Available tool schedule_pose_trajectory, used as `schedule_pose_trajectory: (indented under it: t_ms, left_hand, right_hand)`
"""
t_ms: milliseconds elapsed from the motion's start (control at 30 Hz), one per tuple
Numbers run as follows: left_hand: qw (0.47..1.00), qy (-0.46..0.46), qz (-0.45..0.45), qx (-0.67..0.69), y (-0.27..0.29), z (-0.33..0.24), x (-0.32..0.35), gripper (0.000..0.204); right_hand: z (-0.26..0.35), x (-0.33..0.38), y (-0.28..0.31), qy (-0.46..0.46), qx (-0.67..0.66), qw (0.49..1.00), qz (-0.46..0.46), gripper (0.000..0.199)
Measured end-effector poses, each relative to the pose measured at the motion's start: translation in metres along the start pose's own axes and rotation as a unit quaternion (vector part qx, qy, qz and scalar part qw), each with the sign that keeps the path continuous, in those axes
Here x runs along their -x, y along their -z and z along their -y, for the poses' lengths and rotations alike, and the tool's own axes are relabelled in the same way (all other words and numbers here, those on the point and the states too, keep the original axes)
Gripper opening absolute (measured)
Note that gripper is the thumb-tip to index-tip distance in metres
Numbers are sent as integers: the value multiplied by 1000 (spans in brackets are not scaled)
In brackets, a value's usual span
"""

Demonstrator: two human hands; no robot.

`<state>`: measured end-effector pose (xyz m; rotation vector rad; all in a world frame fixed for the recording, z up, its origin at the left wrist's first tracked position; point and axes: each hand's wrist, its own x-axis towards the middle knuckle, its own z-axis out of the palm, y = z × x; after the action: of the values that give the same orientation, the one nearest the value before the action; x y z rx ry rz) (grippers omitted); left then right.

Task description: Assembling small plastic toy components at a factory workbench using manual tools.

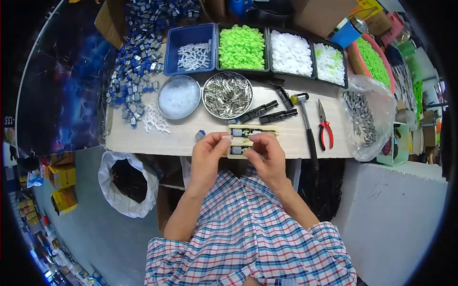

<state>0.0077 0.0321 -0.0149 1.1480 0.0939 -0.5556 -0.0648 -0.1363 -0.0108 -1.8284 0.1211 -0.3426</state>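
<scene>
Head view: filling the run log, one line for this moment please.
left hand on wooden jig | right hand on jig | small blue-grey parts seated in jig

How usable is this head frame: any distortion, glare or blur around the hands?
Head view: strong fisheye bend, the table edge curving, black corners. Lighting even and bright; glare whitens the tray of white parts. Left hand and right hand are fairly sharp at the wooden jig; rim clutter smears.
</scene>
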Motion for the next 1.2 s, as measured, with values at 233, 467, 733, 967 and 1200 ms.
schedule_pose_trajectory:
  t_ms: [233, 467, 733, 967, 1200]
  left_hand:
    - [996, -6, 43, -79, -8, -2, 6, 17]
    - [989, -27, 53, -133, -7, 4, 5, 13]
    - [955, -129, 138, -230, -9, -3, 3, 8]
    - [955, -181, 54, -227, -19, 12, 9, 11]
    - [901, -263, 95, -332, -17, 18, 5, 20]
  right_hand:
    - [-3, 1, 7, 62, 52, 997, -4, 38]
    - [-2, -3, 12, 96, 56, 993, 37, 39]
    - [-7, -2, 22, -38, -61, 994, 78, 28]
    - [-9, 5, 34, -196, -211, 958, 1, 24]
    - [-2, 22, 48, -283, -223, 933, -12, 14]
